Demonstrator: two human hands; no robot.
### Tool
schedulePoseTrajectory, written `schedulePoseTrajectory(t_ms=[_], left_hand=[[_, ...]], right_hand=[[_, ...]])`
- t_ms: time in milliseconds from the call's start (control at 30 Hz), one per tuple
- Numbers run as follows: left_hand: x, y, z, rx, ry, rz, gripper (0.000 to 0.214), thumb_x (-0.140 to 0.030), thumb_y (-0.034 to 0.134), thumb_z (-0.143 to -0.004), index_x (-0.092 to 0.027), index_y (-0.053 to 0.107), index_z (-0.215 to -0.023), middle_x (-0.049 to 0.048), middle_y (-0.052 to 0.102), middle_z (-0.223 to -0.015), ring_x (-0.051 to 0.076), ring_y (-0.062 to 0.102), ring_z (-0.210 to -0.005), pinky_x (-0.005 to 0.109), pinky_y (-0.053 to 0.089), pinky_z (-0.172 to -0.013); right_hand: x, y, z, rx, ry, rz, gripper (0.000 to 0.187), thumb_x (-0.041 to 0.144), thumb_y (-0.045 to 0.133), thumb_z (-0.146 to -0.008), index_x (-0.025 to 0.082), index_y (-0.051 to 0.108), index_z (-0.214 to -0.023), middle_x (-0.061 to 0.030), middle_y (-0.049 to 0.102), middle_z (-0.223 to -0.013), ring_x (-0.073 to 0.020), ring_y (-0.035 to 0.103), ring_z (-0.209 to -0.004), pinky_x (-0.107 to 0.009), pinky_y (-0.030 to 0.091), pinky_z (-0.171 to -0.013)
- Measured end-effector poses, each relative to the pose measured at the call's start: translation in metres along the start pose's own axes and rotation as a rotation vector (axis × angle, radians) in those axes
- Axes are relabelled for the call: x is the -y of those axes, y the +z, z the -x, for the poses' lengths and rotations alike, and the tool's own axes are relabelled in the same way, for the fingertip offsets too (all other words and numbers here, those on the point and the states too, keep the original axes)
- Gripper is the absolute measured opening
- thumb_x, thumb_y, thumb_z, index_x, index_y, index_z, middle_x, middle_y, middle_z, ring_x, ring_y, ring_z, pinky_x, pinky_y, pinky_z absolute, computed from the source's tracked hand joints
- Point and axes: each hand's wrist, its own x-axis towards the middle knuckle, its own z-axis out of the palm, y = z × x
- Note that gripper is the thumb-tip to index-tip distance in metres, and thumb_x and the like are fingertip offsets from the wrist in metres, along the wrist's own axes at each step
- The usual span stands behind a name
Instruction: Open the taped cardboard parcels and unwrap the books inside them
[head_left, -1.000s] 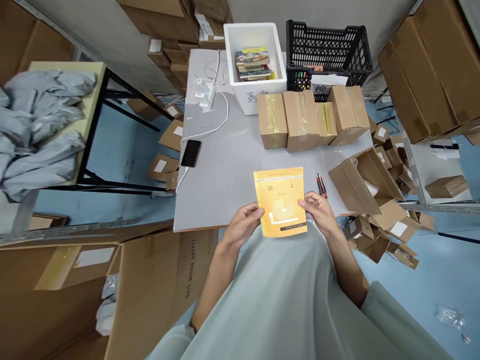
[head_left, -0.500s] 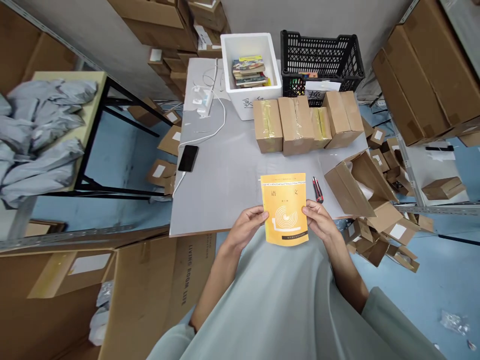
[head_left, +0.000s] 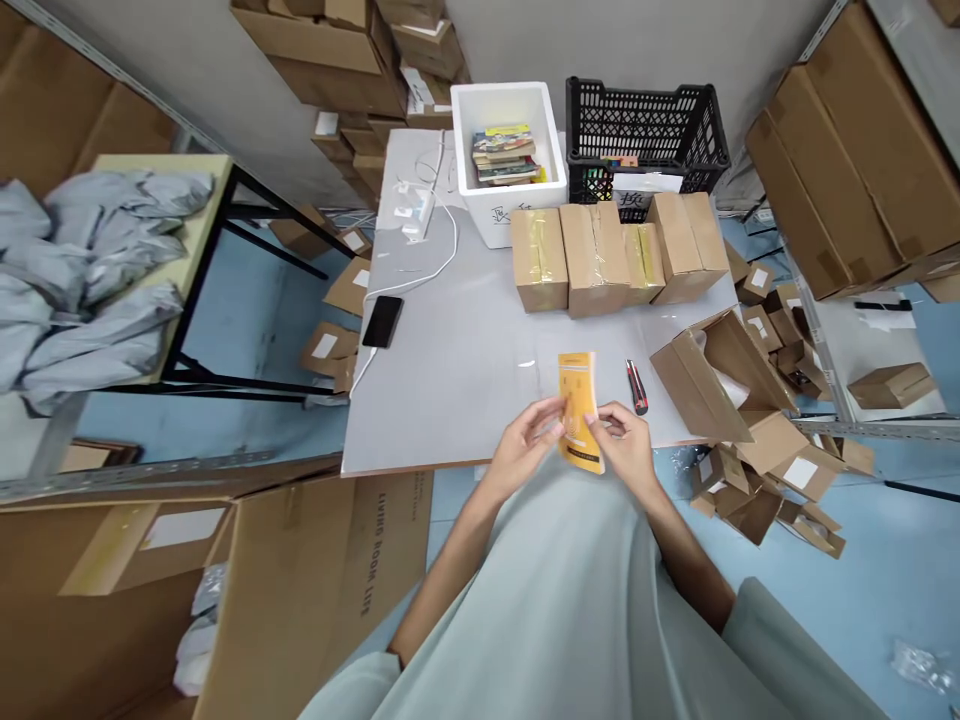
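A yellow book (head_left: 578, 400) with a dark strip low on its cover is held up at the table's front edge, turned so that its cover looks narrow. My left hand (head_left: 531, 436) is closed on its left edge, thumb and fingers pinching. On the right edge, my right hand (head_left: 624, 442) grips the book with the thumb over the cover. A red and black box cutter (head_left: 637, 387) lies on the table just right of my right hand. Beside it an open cardboard box (head_left: 694, 375) rests tilted at the table's corner.
Several taped cartons (head_left: 598, 260) stand in a row at the back. Behind them are a white foam box (head_left: 510, 150) with books and a black crate (head_left: 646, 140). A phone (head_left: 382, 322) with a white cable lies left. A large carton (head_left: 315, 580) stands at front left.
The book has turned from facing me flat to an angled, narrower view. Both hands have come closer together, the left moving right and the right slightly left.
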Motion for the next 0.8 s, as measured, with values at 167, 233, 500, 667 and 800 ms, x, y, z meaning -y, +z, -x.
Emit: schedulePoseTrajectory(t_ms=[167, 233, 500, 667, 800], left_hand=[[-0.002, 0.021, 0.000, -0.033, 0.039, 0.066, 0.066, -0.069, 0.084, -0.087, -0.021, 0.068, -0.128, 0.0165, 0.077, -0.135, 0.030, 0.075, -0.126, 0.041, 0.060, -0.108], [0.001, 0.026, -0.003, -0.101, 0.042, 0.067, 0.060, -0.067, 0.083, -0.087, -0.021, 0.069, -0.123, 0.0139, 0.079, -0.127, 0.027, 0.076, -0.119, 0.038, 0.059, -0.106], [0.011, 0.013, -0.017, -0.296, -0.025, 0.096, 0.049, -0.068, 0.079, -0.086, -0.020, 0.072, -0.097, 0.0037, 0.077, -0.092, 0.019, 0.069, -0.084, 0.031, 0.058, -0.079], [0.000, -0.012, -0.018, -0.257, -0.021, 0.165, 0.055, -0.072, 0.083, -0.082, -0.021, 0.077, -0.102, 0.0087, 0.082, -0.105, 0.026, 0.076, -0.099, 0.035, 0.061, -0.086], [-0.003, -0.022, -0.020, -0.261, -0.031, 0.136, 0.063, -0.077, 0.082, -0.081, -0.021, 0.079, -0.110, 0.0106, 0.083, -0.110, 0.029, 0.076, -0.109, 0.037, 0.063, -0.089]], right_hand=[[0.001, 0.020, 0.011, 0.030, -0.231, 0.355, 0.018, 0.039, 0.068, -0.103, 0.029, 0.081, -0.110, -0.0107, 0.079, -0.122, -0.0290, 0.077, -0.121, -0.040, 0.066, -0.099], [-0.004, 0.025, 0.012, 0.026, -0.272, 0.453, 0.019, 0.034, 0.064, -0.105, 0.028, 0.080, -0.115, -0.0120, 0.078, -0.126, -0.0300, 0.076, -0.126, -0.042, 0.064, -0.102], [-0.008, 0.015, -0.005, 0.023, -0.371, 0.407, 0.026, 0.042, 0.069, -0.105, 0.029, 0.078, -0.126, -0.0132, 0.075, -0.135, -0.0309, 0.065, -0.140, -0.051, 0.053, -0.122], [-0.009, -0.011, -0.028, -0.023, -0.017, 0.136, 0.062, 0.066, 0.083, -0.088, 0.024, 0.074, -0.132, -0.0168, 0.074, -0.139, -0.0309, 0.074, -0.119, -0.048, 0.064, -0.102], [-0.013, -0.018, -0.033, 0.147, 0.168, -0.079, 0.060, 0.075, 0.088, -0.077, 0.023, 0.077, -0.106, -0.0091, 0.082, -0.102, -0.0248, 0.078, -0.088, -0.039, 0.066, -0.084]])
